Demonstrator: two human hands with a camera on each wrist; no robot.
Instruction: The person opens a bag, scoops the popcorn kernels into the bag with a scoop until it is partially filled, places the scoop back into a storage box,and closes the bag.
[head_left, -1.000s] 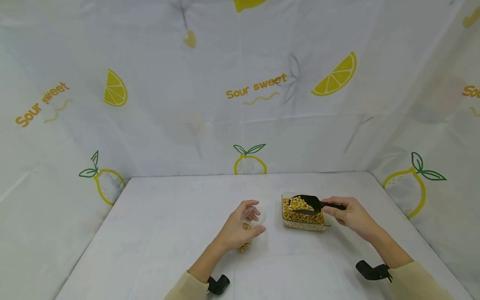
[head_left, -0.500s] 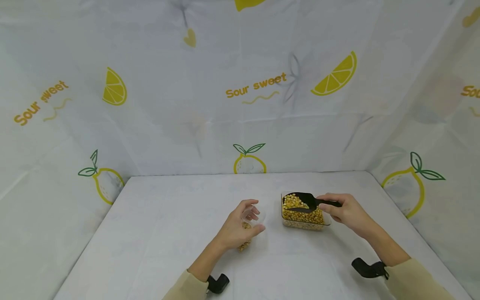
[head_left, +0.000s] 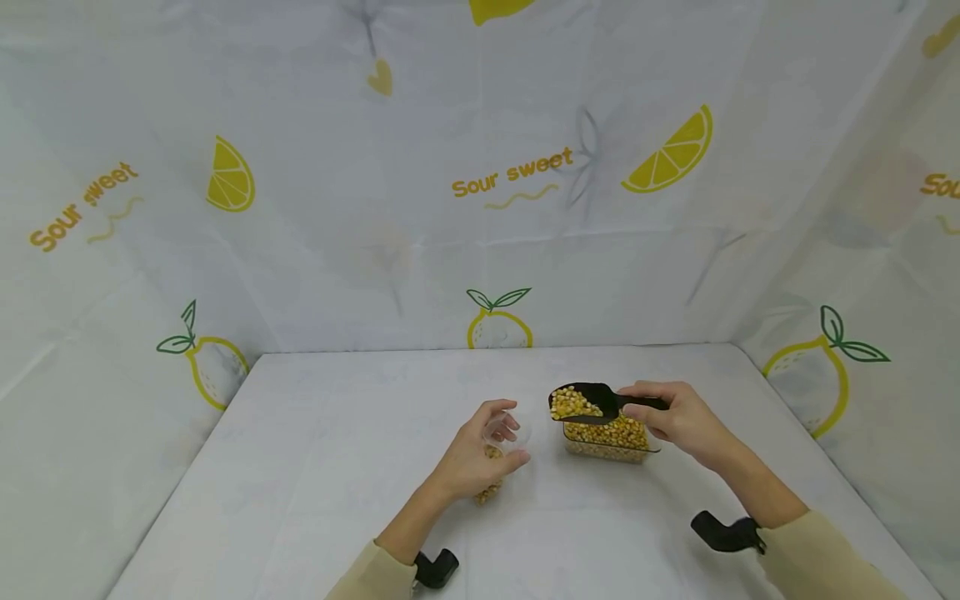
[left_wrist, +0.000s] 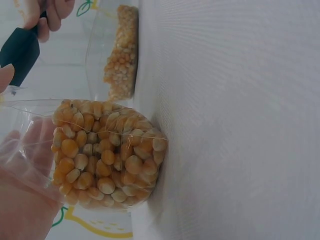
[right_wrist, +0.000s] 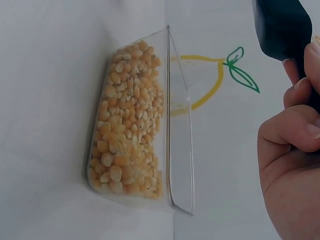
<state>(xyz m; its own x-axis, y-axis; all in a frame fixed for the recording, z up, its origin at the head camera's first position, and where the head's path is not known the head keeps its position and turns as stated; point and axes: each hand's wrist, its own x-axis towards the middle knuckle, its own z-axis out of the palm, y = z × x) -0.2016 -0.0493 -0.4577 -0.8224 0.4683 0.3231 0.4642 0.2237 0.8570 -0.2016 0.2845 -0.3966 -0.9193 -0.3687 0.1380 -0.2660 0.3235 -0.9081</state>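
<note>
My right hand (head_left: 686,423) grips the handle of a black scoop (head_left: 602,397) heaped with yellow corn kernels (head_left: 573,404). It hangs level over the left part of a clear rectangular container (head_left: 606,455) of corn. In the right wrist view, the container (right_wrist: 168,125) is well filled and its rim rises above the kernels. My left hand (head_left: 474,460) curls round the upper part of a clear plastic bag (left_wrist: 107,155), whose lower part is full of kernels and stands on the table. The round mouth of the bag faces up between thumb and fingers.
A white cloth covers the table (head_left: 337,467). Behind it hangs a white curtain (head_left: 337,250) printed with lemons and lettering. Black wrist mounts (head_left: 726,533) stick out from both sleeves. The container stands a short way right of the bag.
The right hand has lifted the loaded scoop out of the container's corn and moved it left, toward the bag. The left hand and the bag have stayed in place.
</note>
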